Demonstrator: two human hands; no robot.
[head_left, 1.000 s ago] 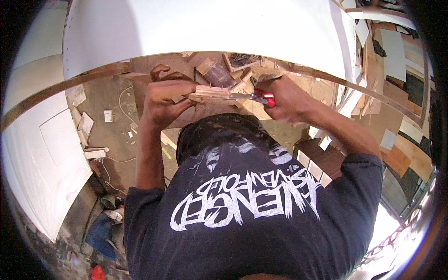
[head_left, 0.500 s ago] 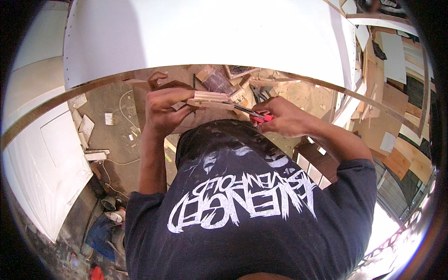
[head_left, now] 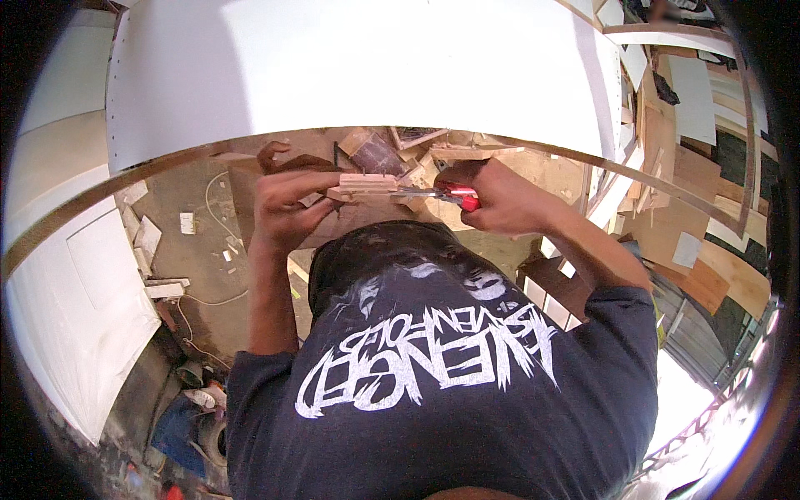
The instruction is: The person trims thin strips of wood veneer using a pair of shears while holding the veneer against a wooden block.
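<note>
My left hand [head_left: 287, 204] grips a short piece of layered light wood [head_left: 367, 185], with nails sticking up from its top. My right hand [head_left: 496, 196] is closed on a red-handled metal hand tool [head_left: 467, 197], its narrow metal end reaching to the right end of the wood, low on that piece. Whether the tip touches the wood or a nail is too small to tell. Both hands are just above my dark T-shirt, below the long edge of a white panel [head_left: 358, 58].
Scraps of wood [head_left: 375, 147] lie beyond my hands and on the floor [head_left: 200, 258] at the left, near a pale cord. Sheets and offcuts [head_left: 708, 275] are piled at the right. A curved-looking wooden rail [head_left: 142, 179] crosses the view. A plastic-covered white board [head_left: 79, 317] stands at left.
Both hands and the wood appear a little lower in the view than a second ago. The tool tilted downward to the right half a second ago and is now nearly level again.
</note>
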